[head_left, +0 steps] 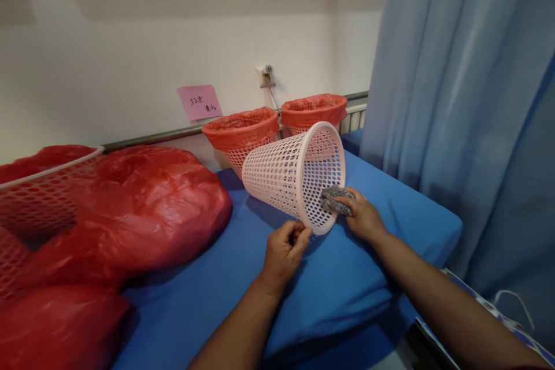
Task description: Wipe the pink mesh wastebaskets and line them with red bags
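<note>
A pale pink wastebasket (274, 174) with perforated sides lies tilted on the blue-covered bed (234, 283), its round mouth turned toward the right and toward me. My left hand (284, 251) pinches the lower rim of that mouth between thumb and fingers. In my right hand (364, 217) is a bunched grey cloth (335, 200), held just inside the lower right part of the opening. Whether the cloth touches the inner wall I cannot tell.
Two wastebaskets with red liners, one left (243, 136) and one right (314, 108), stand against the wall. Red plastic bags (169, 208) and another lined basket (47, 173) fill the left side. A blue curtain (425, 69) hangs at right. A pink note (199, 102) is on the wall.
</note>
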The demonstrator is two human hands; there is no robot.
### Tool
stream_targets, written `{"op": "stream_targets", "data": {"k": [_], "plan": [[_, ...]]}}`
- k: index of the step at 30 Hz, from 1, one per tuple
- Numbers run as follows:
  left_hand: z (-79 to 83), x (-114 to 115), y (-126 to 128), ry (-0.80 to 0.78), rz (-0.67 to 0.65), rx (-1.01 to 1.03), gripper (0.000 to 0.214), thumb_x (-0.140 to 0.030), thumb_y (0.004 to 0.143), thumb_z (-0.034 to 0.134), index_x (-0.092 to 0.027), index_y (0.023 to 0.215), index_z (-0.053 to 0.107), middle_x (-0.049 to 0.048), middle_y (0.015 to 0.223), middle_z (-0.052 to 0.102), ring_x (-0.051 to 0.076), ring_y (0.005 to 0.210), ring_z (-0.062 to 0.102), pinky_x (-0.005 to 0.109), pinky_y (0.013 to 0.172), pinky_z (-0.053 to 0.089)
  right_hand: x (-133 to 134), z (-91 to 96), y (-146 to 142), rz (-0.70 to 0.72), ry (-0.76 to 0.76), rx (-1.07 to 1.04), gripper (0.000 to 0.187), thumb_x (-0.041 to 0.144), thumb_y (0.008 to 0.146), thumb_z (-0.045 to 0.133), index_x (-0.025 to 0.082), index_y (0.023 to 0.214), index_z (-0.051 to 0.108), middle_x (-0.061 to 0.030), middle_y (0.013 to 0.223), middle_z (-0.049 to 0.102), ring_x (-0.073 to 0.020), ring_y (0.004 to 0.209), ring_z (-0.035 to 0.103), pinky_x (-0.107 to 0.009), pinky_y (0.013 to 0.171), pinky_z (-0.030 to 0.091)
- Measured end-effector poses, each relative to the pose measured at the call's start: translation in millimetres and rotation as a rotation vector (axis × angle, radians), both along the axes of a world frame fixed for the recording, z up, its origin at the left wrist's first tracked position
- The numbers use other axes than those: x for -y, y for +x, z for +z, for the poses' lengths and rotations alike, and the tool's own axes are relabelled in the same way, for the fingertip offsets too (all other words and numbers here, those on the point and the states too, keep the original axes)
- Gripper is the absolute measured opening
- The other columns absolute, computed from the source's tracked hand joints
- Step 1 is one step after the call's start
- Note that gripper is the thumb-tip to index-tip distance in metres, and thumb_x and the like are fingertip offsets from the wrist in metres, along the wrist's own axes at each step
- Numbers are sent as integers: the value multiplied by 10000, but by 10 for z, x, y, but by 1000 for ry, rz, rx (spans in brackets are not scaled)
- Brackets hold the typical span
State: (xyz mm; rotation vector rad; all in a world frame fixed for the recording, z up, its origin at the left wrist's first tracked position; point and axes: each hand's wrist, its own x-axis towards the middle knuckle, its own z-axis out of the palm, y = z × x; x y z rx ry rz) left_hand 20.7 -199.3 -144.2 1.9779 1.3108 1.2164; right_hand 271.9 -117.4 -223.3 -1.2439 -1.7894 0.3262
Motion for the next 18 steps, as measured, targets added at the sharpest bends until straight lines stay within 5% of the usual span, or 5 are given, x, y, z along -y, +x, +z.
{"op": "stream_targets", "data": {"k": [5,10,14,18], "plan": [[-112,-60,52,-246,-137,-311,311,-426,898,621,-157,989,749,16,662,680,159,580,586,251,574,405,91,59,-72,371,-52,-122,644,10,693,585,317,1243,718,-43,1455,551,-243,1347,550,-453,1161,439],[-195,-110,50,-231,-60,-284,322,-412,926,558,-169,791,720,61,688,713,194,605,619,289,616,433,124,128,-99,523,-139,-196,483,100,748,667,279,1189,752,-73,1369,620,-256,1316,580,-439,1121,471],[-177,-116,28,-188,-65,-174,361,-418,965,472,-189,771,672,33,692,680,180,640,617,279,649,454,79,83,-75,422,-65,-133,506,77,761,648,297,1209,735,-62,1380,600,-250,1290,594,-448,1117,482],[-56,-71,-13,-14,100,77,360,-466,941,540,-196,704,558,-30,637,527,124,604,489,234,612,404,21,40,-3,-14,70,-13,591,16,760,606,352,1233,717,-34,1432,561,-273,1289,565,-503,1144,467]]}}
